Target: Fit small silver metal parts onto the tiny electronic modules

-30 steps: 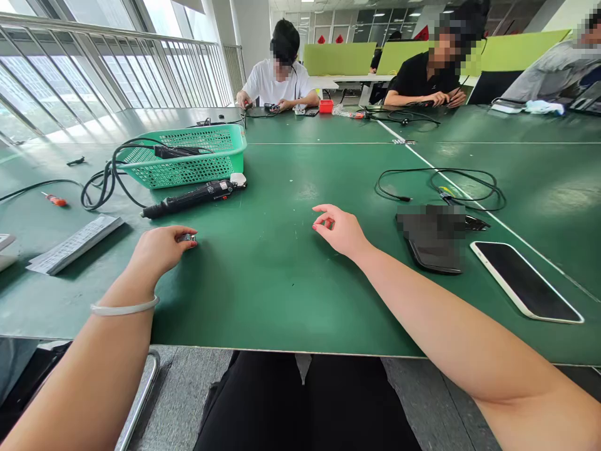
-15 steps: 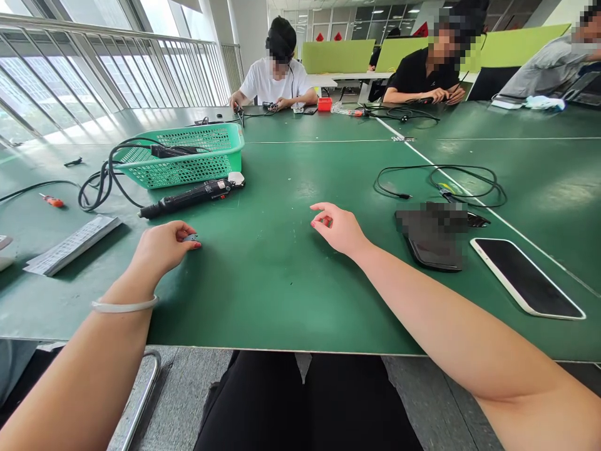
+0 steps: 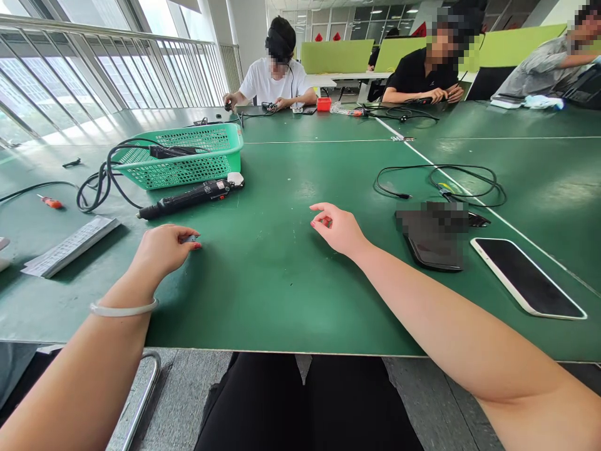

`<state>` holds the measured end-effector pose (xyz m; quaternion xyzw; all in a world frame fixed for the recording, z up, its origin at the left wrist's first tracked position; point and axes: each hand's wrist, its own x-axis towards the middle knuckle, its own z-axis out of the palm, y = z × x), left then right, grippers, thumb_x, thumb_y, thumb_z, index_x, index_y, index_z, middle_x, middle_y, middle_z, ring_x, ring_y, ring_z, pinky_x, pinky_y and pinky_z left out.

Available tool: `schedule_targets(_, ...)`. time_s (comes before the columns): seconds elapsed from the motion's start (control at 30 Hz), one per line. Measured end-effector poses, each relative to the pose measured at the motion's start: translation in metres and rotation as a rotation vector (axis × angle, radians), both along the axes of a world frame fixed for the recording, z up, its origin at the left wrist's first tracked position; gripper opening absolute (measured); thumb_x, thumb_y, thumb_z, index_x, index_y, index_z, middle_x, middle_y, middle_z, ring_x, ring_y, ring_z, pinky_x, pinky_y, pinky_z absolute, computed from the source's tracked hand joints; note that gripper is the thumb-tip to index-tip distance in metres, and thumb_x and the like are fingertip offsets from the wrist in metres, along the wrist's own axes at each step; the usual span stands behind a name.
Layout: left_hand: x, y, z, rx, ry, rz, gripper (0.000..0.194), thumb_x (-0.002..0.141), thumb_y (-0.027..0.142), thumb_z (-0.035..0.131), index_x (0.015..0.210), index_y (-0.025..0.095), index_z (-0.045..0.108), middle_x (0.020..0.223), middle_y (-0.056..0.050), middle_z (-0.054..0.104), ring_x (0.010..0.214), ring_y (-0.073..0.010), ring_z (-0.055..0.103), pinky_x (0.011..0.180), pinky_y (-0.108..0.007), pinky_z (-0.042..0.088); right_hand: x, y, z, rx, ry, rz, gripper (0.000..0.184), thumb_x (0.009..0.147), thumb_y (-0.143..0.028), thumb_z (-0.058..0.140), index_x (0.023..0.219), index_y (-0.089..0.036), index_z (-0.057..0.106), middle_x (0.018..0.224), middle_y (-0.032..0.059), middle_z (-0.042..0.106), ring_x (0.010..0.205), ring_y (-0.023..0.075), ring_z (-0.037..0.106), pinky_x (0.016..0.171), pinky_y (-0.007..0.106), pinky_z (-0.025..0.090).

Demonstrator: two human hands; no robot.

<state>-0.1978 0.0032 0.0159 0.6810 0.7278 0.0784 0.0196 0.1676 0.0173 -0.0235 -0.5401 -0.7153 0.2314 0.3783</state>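
Note:
My left hand (image 3: 164, 247) pinches a small grey piece (image 3: 190, 238) between thumb and fingers, low over the green table; most of the piece is hidden, so its kind is unclear. Beyond that hand lies a black electric screwdriver (image 3: 190, 197) with a white tip, in front of a green plastic basket (image 3: 183, 169) holding a black device and cable. My right hand (image 3: 339, 230) rests at the table's middle, its fingers loosely curved and apart, with nothing visible in it. A dark flat pouch-like object (image 3: 434, 241), partly blurred, is to its right.
A white-edged phone (image 3: 528, 275) lies at the right, near a coiled black cable (image 3: 469, 181). Folded printed paper (image 3: 70, 247) and an orange-handled screwdriver (image 3: 51, 202) lie at the left. Other people sit across the table (image 3: 282, 300), near a red box (image 3: 323, 104).
My hands hold nearly the same poses. Across the table, the person in white has moved a hand slightly left, and the grey-clothed person at far right has shifted an arm.

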Motion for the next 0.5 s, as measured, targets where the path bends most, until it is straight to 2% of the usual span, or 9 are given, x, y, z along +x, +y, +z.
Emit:
schedule_targets(0.17,-0.0015,-0.0005,-0.0018,0.044,0.037,-0.088,0.04,0.079,0.04,0.053,0.107,0.021,0.074,0.104,-0.011,0.071,0.1,-0.0331,0.062,0.085,-0.041,0.046,0.0011,0.0003,-0.0011,0.0,-0.002,-0.003,0.034,0.083,-0.024,0.056,0.117,-0.021,0.059,0.09,0.0023,0.071,0.069,0.0145,0.055,0.07,0.032,0.046)
schedule_targets(0.3,-0.002,-0.0018,-0.0006,0.062,-0.017,-0.058,0.04,0.078,0.043,0.055,0.109,0.026,0.073,0.103,-0.009,0.072,0.101,-0.0324,0.062,0.085,-0.04,0.045,0.001,0.0008,-0.0019,-0.003,-0.006,-0.004,0.034,0.083,-0.024,0.057,0.117,-0.021,0.059,0.09,0.0022,0.071,0.069,0.0142,0.055,0.07,0.031,0.046)
schedule_targets(0.4,-0.0054,-0.0028,0.0005,0.048,-0.179,0.059,0.043,0.074,0.047,0.058,0.109,0.028,0.073,0.093,-0.007,0.074,0.091,-0.0293,0.063,0.08,-0.038,0.045,0.0009,0.0014,-0.0025,-0.008,-0.002,-0.003,0.034,0.083,-0.024,0.057,0.117,-0.021,0.059,0.09,0.0025,0.071,0.069,0.0143,0.056,0.07,0.031,0.046)
schedule_targets(0.5,-0.0106,-0.003,-0.0019,0.055,-0.47,0.146,0.048,0.068,0.049,0.063,0.108,0.024,0.072,0.084,-0.005,0.072,0.083,-0.0243,0.062,0.074,-0.033,0.044,0.0014,0.002,-0.0035,-0.007,0.002,0.0,0.034,0.083,-0.025,0.057,0.117,-0.021,0.059,0.09,0.0027,0.07,0.068,0.0141,0.056,0.07,0.031,0.046)
